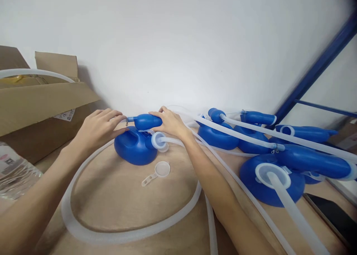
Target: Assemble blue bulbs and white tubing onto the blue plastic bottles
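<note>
My right hand (170,123) wraps round the wide end of a blue bulb-shaped plastic funnel (147,121), lying sideways above a blue plastic urinal bottle (135,149). At the funnel's narrow end, my left hand (103,125) pinches the end of the tubing, where a small wire hose clamp (127,121) shows by the fingertips. The left palm hides part of that joint. A white cap (159,140) with a tube covers the bottle's mouth, facing right. In front of it, a loose white cap with a strap (162,169) lies flat on the table, inside a loop of white corrugated hose (111,237).
Several more blue urinal bottles (272,180) with funnels and hoses crowd the right side. A dark phone (331,214) lies at the right edge. Cardboard boxes (50,95) and a clear plastic bag (18,169) stand left. A white wall (178,54) closes the back; a blue metal frame (318,67) rises right.
</note>
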A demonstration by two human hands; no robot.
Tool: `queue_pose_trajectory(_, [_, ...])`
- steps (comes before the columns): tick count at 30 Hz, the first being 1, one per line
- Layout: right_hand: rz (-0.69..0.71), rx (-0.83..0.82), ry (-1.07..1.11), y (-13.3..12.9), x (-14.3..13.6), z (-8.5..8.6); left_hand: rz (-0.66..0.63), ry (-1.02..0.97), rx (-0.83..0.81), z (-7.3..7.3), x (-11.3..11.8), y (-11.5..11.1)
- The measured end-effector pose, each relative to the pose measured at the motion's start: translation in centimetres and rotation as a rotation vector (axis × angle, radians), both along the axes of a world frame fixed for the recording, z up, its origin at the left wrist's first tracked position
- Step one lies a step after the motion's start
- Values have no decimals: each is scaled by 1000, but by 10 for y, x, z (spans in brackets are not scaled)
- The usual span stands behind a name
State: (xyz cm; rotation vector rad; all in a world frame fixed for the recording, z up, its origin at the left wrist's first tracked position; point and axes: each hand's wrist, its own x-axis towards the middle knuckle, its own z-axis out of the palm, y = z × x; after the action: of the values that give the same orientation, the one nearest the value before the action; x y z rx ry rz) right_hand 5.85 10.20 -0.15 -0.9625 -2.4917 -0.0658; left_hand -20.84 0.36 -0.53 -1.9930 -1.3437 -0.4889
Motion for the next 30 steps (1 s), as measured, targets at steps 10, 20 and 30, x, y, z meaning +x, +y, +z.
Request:
queue_pose_trajectory(10, [-4, -19, 194, 5, 4, 2, 101, -989, -389, -15, 18, 14])
queue_pose_trajectory(20, [34, 42, 234, 4, 7, 6, -243, -1373, -493, -9, 36, 9])
queue_pose_trajectory(30, [54, 114, 203, 6, 6, 7, -334, -1831, -624, -6, 43, 9])
